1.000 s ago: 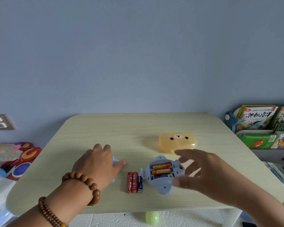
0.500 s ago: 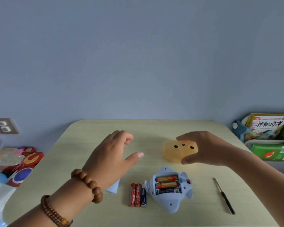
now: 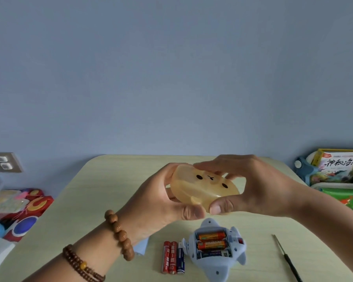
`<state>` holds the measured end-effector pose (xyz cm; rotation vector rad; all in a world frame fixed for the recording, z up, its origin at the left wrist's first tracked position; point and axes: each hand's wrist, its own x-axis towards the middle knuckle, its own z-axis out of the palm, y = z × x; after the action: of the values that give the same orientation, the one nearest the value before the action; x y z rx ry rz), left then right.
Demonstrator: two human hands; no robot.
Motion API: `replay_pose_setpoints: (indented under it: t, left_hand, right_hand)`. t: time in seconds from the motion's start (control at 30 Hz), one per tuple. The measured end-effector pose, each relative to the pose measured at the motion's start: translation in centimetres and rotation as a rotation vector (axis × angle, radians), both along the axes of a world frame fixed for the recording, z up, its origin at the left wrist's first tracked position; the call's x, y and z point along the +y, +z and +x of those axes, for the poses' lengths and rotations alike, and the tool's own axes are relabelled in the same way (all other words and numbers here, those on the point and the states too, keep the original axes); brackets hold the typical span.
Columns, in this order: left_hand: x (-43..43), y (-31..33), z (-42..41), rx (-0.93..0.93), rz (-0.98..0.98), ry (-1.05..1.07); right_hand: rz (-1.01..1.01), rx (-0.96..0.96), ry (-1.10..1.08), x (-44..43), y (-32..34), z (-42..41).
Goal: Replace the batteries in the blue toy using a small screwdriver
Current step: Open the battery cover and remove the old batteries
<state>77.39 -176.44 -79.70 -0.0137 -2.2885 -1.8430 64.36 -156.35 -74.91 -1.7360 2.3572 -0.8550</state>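
The blue toy (image 3: 216,267) lies belly-up on the table (image 3: 94,200), its battery bay uncovered with three batteries inside. Three loose batteries (image 3: 172,257), two red and one dark blue, lie side by side just left of it. A small black screwdriver (image 3: 286,258) rests to the toy's right. Both hands hold a translucent orange box with a bear face (image 3: 204,189) above the table: my left hand (image 3: 161,202) grips its left side and underside, my right hand (image 3: 259,186) pinches its right edge. A pale blue piece (image 3: 142,247) peeks out under my left wrist.
Colourful toys (image 3: 27,208) sit on the floor at the left below a wall socket (image 3: 5,162). Books and boxes (image 3: 342,169) fill a rack at the right. A blue-grey wall stands behind the table's far edge.
The orange box left the table; my right hand lifted it toward me and my left hand came up from the table and took its other side.
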Motion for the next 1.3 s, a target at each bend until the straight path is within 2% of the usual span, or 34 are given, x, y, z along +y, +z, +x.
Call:
replay_pose_setpoints:
  t: [0.17,0.33,0.47,0.6,0.67,0.77,0.87,0.97,1.07,1.17,1.3]
  left_hand:
    - [0.1,-0.2,0.3,-0.023,-0.072,0.083]
    - [0.3,-0.2,0.4,-0.016,0.025,0.072]
    - [0.1,-0.3,0.6,0.012,0.036,-0.003]
    - [-0.3,-1.0,0.6,0.033,0.121,0.012]
    - [-0.1,-1.2,0.4,0.062,0.099,0.006]
    - [0.4,-1.1,0.3,0.101,0.001,0.028]
    - [-0.2,-1.2,0.0,0.149,-0.231,0.181]
    - [-1.1,-1.8,-0.2,0.211,-0.515,0.305]
    - [-1.0,-2.2,-0.3,0.189,-0.706,0.34]
    - [-1.0,-2.5,-0.9,0.121,-0.769,0.332]
    - [-1.8,-2.8,-1.7,0.037,-0.768,0.265]
  right_hand:
    - [-0.044,0.0,0.074,-0.2,-0.5,-0.1]
    - [-0.087,-0.058,0.066,-0.3,-0.5,-0.3]
    - [-0.166,-0.354,0.031,-0.4,0.1,-0.2]
    - [-0.132,-0.301,-0.066,-1.3,1.0,-0.3]
    - [-0.199,-0.276,-0.177,-2.1,0.9,-0.5]
    - [-0.313,-0.223,-0.32,-3.3,0.5,-1.2]
    - [-0.367,-0.261,-0.424,-4.2,-0.1,-2.6]
    - [-0.358,-0.302,-0.494,-4.7,-1.2,-3.7]
    - [-0.3,-0.292,-0.498,-5.6,-2.6,-4.6]
    - [-0.177,-0.233,-0.539,-6.3,-3.8,-5.6]
    - [-0.099,-0.252,-0.583,-6.7,-5.3,-6.6]
